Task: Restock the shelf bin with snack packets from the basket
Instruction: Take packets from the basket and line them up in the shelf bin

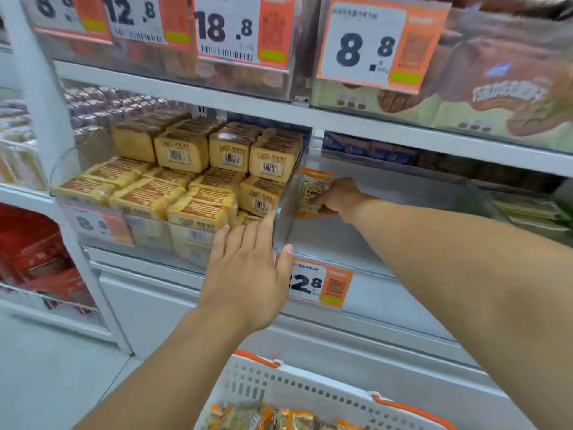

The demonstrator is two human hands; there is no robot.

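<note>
From the head cam, the right hand (336, 197) is way inside the clear shelf bin (366, 243), fingers clamped on an orange-and-yellow snack packet (311, 190) against the bin's left wall. Left hand (248, 271) is spread open, empty, touching the bin's front corner. The white basket (310, 386) below holds more packets (263, 417).

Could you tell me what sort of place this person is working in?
Most likely a snack aisle in a shop: price tags hang from white shelves, clear bins hold yellow packets, and a restocking basket stands below.
</note>
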